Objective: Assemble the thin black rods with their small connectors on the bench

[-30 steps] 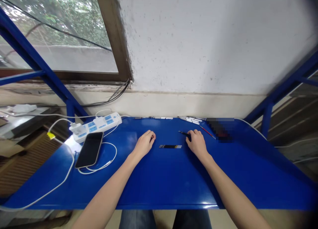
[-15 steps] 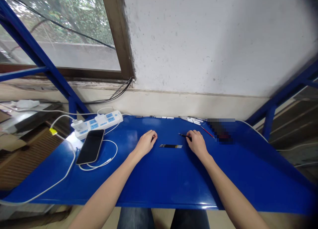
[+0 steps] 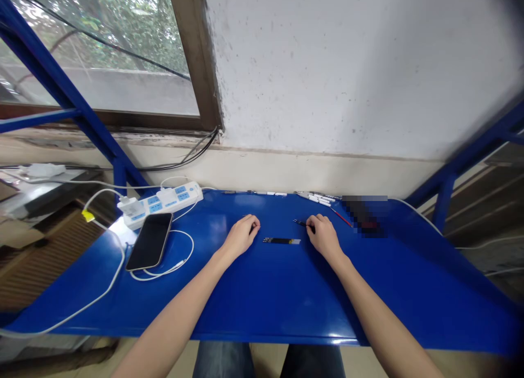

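My left hand (image 3: pixel 242 234) rests on the blue table with its fingers curled and pressed together; whatever they may hold is hidden. To its right, my right hand (image 3: pixel 323 234) is closed at the end of a small group of black pen parts (image 3: pixel 300 222), whose pale tips point left. Fingers cover the rest of these parts. Between the two hands and slightly nearer to me, several black pen refills (image 3: pixel 281 241) lie side by side, with yellowish and clear ends to the right.
White pen barrels (image 3: pixel 319 198) and other small pen parts (image 3: pixel 276 194) line the table's back edge. A red refill (image 3: pixel 341 218) lies beside a blurred dark object (image 3: pixel 364 217). At left are a phone (image 3: pixel 149 241), a white cable (image 3: pixel 192 247) and a power strip (image 3: pixel 164 203).
My right hand has shifted very slightly left over the black pen parts. My left hand and the row of refills stay where they were.
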Action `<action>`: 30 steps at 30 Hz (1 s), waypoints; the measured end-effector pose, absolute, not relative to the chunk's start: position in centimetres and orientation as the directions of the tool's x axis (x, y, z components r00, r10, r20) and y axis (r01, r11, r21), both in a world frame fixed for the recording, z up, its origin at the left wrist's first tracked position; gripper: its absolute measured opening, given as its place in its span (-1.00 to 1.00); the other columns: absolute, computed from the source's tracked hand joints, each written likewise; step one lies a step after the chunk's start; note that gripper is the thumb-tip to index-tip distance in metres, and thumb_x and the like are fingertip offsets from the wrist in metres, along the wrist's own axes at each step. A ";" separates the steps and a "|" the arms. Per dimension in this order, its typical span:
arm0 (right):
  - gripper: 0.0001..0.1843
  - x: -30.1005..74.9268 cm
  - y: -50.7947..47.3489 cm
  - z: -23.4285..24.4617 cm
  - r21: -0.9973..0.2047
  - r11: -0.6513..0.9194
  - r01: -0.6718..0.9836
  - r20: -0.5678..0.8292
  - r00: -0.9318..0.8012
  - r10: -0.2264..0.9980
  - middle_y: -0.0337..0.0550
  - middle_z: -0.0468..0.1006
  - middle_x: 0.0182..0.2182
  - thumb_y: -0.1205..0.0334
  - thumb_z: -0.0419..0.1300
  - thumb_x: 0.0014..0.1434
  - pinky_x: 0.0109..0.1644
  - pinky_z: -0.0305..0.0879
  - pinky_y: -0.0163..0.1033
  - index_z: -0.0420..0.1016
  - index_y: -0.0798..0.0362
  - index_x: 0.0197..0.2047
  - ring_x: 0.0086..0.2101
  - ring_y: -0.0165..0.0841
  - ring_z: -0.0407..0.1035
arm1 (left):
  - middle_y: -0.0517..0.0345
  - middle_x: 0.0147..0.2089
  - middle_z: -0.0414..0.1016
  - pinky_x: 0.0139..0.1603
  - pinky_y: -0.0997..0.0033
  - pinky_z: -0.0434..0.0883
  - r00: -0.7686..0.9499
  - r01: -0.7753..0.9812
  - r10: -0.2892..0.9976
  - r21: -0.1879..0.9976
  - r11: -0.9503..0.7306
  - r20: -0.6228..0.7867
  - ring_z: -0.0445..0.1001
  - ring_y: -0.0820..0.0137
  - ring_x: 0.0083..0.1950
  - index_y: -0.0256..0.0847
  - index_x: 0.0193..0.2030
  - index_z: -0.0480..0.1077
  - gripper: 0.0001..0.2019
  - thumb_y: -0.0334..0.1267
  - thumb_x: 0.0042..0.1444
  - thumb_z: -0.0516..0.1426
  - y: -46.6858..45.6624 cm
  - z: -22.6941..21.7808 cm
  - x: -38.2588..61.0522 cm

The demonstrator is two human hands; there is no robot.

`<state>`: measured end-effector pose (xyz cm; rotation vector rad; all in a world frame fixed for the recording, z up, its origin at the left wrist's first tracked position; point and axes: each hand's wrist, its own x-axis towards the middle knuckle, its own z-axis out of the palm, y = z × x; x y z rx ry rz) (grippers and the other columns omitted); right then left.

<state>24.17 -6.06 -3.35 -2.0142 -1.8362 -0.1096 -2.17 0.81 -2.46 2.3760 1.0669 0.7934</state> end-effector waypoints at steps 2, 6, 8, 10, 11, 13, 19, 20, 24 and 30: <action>-0.90 24.2 -6.1 -3.4 -0.240 -0.058 0.969 0.321 0.136 0.937 -0.10 0.41 -0.36 0.39 0.09 0.14 -0.21 0.11 -0.24 0.41 0.06 -0.34 -0.31 -0.26 0.23 | 0.16 -0.33 0.37 -0.27 0.39 0.31 0.542 0.530 0.773 0.580 -0.618 0.328 0.38 0.39 -0.33 -0.18 -0.33 0.33 -0.89 -0.35 0.19 0.00 0.8 -2.5 -2.2; -0.92 24.3 -6.0 -3.4 -0.255 -0.061 0.965 0.316 0.143 0.938 -0.08 0.41 -0.35 0.35 0.12 0.14 -0.20 0.12 -0.22 0.43 0.06 -0.34 -0.29 -0.24 0.24 | 0.15 -0.33 0.38 -0.26 0.38 0.31 0.540 0.519 0.774 0.594 -0.615 0.331 0.38 0.39 -0.33 -0.18 -0.33 0.34 -0.88 -0.33 0.19 0.00 0.8 -2.5 -2.1; -0.92 24.4 -6.0 -3.5 -0.265 -0.052 0.963 0.319 0.139 0.938 -0.08 0.40 -0.34 0.34 0.12 0.14 -0.19 0.13 -0.21 0.44 0.07 -0.34 -0.28 -0.23 0.24 | 0.15 -0.33 0.38 -0.25 0.38 0.32 0.538 0.517 0.775 0.596 -0.614 0.332 0.38 0.39 -0.33 -0.18 -0.33 0.33 -0.88 -0.33 0.19 0.00 0.7 -2.4 -2.1; -0.91 24.5 -6.0 -3.6 -0.273 -0.039 0.961 0.327 0.131 0.936 -0.07 0.39 -0.33 0.34 0.11 0.14 -0.18 0.15 -0.20 0.44 0.07 -0.34 -0.28 -0.23 0.24 | 0.14 -0.33 0.39 -0.25 0.38 0.32 0.537 0.514 0.775 0.599 -0.614 0.333 0.39 0.38 -0.32 -0.18 -0.33 0.33 -0.87 -0.32 0.20 -0.01 0.7 -2.3 -2.0; -0.90 24.5 -6.0 -3.6 -0.278 -0.032 0.960 0.334 0.128 0.934 -0.06 0.38 -0.33 0.34 0.10 0.14 -0.17 0.15 -0.19 0.44 0.07 -0.35 -0.27 -0.22 0.23 | 0.14 -0.33 0.39 -0.25 0.38 0.32 0.536 0.512 0.775 0.601 -0.613 0.335 0.39 0.37 -0.31 -0.18 -0.33 0.32 -0.87 -0.31 0.20 -0.01 0.6 -2.1 -2.0; -0.89 24.5 -6.0 -3.6 -0.289 -0.015 0.957 0.349 0.119 0.930 -0.05 0.37 -0.32 0.34 0.10 0.14 -0.15 0.16 -0.17 0.45 0.06 -0.37 -0.26 -0.22 0.23 | 0.14 -0.35 0.40 -0.26 0.38 0.32 0.528 0.507 0.780 0.613 -0.606 0.335 0.40 0.37 -0.31 -0.18 -0.34 0.32 -0.87 -0.29 0.20 -0.01 0.5 -1.8 -1.9; -0.88 23.9 -6.1 -2.5 -0.462 0.075 0.884 0.402 0.133 0.906 -0.06 0.43 -0.33 0.29 0.08 0.15 -0.14 0.20 -0.16 0.42 0.05 -0.39 -0.26 -0.22 0.27 | 0.17 -0.40 0.45 -0.32 0.44 0.32 0.467 0.423 0.842 0.769 -0.480 0.269 0.42 0.42 -0.39 -0.19 -0.31 0.33 -0.87 -0.25 0.20 0.02 0.2 -1.2 -1.6; -0.87 23.7 -6.1 -2.3 -0.531 0.087 0.843 0.389 0.151 0.909 -0.09 0.44 -0.36 0.26 0.08 0.15 -0.16 0.21 -0.17 0.42 0.04 -0.39 -0.29 -0.24 0.29 | 0.17 -0.40 0.45 -0.32 0.44 0.32 0.454 0.395 0.854 0.802 -0.449 0.255 0.42 0.42 -0.39 -0.20 -0.31 0.33 -0.87 -0.23 0.19 0.02 0.3 -1.3 -1.5; -0.80 22.8 -6.3 -1.4 -0.843 0.090 0.531 0.228 0.201 0.953 -0.18 0.48 -0.47 0.11 0.11 0.14 -0.27 0.22 -0.22 0.42 0.04 -0.39 -0.41 -0.32 0.35 | 0.17 -0.40 0.46 -0.31 0.44 0.35 0.406 0.248 0.894 0.919 -0.306 0.188 0.44 0.43 -0.36 -0.23 -0.31 0.37 -0.86 -0.19 0.11 0.10 0.6 -1.9 -1.2; -0.67 22.0 -6.2 -1.2 -1.000 0.008 0.020 0.012 0.175 0.984 -0.28 0.38 -0.58 -0.05 0.29 -0.04 -0.45 0.14 -0.29 0.44 0.07 -0.41 -0.55 -0.45 0.22 | 0.14 -0.38 0.49 -0.39 0.47 0.32 0.393 0.113 0.917 0.986 -0.125 0.071 0.43 0.44 -0.38 -0.26 -0.29 0.43 -0.78 -0.17 -0.04 0.22 0.6 -1.9 -0.9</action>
